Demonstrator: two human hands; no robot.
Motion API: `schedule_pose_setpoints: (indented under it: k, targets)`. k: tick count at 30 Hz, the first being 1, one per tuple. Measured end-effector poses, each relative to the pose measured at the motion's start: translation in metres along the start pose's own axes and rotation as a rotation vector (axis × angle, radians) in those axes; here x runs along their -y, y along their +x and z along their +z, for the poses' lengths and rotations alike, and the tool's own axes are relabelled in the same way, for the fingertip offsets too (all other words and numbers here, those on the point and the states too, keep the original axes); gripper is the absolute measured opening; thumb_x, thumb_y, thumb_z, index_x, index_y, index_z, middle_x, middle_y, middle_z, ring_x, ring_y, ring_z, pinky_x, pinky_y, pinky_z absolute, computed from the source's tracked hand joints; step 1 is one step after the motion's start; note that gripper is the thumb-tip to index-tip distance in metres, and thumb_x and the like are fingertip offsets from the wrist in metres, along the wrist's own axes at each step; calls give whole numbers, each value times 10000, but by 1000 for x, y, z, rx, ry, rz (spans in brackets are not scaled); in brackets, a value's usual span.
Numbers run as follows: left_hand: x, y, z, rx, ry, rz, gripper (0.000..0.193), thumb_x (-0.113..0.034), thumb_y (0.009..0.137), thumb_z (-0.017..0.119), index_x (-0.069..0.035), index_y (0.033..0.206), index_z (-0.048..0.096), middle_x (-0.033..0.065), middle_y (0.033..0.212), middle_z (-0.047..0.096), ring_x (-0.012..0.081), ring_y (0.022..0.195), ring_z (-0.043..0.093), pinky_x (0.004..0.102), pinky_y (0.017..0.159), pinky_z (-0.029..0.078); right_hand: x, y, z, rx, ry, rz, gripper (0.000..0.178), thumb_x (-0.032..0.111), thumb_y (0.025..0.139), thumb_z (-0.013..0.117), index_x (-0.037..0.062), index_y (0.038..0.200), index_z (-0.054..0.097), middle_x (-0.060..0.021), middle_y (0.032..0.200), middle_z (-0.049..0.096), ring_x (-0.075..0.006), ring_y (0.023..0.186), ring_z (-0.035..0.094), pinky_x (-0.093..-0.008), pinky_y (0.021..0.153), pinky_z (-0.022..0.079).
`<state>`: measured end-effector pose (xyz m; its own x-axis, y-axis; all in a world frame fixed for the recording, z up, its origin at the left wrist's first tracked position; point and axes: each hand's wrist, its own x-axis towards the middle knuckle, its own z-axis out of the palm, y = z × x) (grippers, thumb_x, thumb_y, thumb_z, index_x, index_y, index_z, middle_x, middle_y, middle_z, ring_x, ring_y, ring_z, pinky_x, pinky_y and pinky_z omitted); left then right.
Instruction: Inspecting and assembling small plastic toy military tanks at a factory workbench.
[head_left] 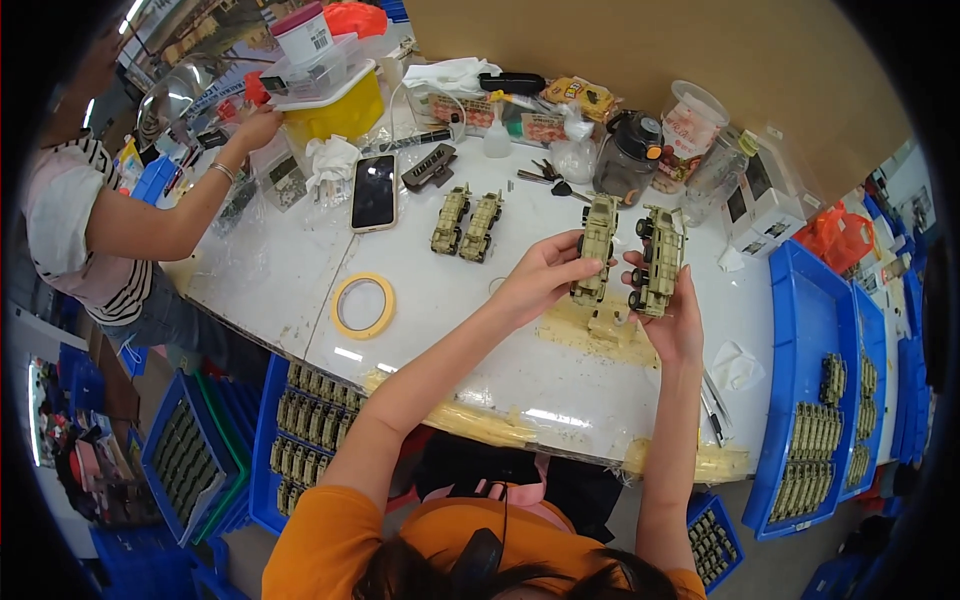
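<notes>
My left hand is closed around a tan toy military truck, thumb across its lower end. In my right hand sits a second toy truck, tilted so black wheels show along its left side. Both are raised side by side above the white table, a small gap between them. Two more tan trucks stand on the table to the left, one toy truck beside another. Under my hands the tabletop carries yellowed tape.
A roll of masking tape, a phone and a dark jug stand around. Blue trays of toy trucks are at right; another tray is at lower left. Tweezers lie near the front edge. A co-worker's arm reaches in from the left.
</notes>
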<state>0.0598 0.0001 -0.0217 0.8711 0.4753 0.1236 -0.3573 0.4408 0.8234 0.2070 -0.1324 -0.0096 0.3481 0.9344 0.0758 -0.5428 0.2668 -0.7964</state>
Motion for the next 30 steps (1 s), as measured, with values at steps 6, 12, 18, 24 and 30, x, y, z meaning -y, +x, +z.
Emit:
schedule_pose_setpoints:
  k: [6,12,18,24,30]
  targets:
    - [-1,-1,3,4,-80,-18,368,-38,842,577,20,1195,491,122,1100,610,153,928,599,268,807,495,0,-1,-1,-25,-24,-14,495,380,961,344,3,1275,414,-140,1159,550,-179,928,556,-265,487,484]
    - [-5,-2,-1,-3,-94,-29,385,-171,911,462,21,1245,441,148,1191,556,210,1014,580,337,877,479,3,3,1,50,77,23,467,351,960,321,32,1293,396,-151,1165,544,-190,921,548,-268,539,491]
    - [-4,0,-2,76,-424,-129,452,-236,913,419,34,1275,416,145,1206,532,235,1067,539,417,920,445,3,-1,5,8,4,-50,434,267,945,359,50,1321,347,-172,1187,525,-216,929,545,-289,590,502]
    - [-6,-2,-5,148,-594,-190,481,-237,903,413,45,1293,397,137,1142,541,260,1069,523,475,937,419,3,-4,5,-61,-153,-87,483,122,891,454,46,1343,301,-180,1196,507,-220,968,535,-306,658,499]
    - [0,-1,-6,146,-419,-111,452,-186,897,447,45,1284,407,128,1044,572,262,1039,546,467,917,445,-1,-4,6,-59,-230,-140,560,30,835,526,35,1344,295,-168,1184,504,-209,971,539,-280,759,462]
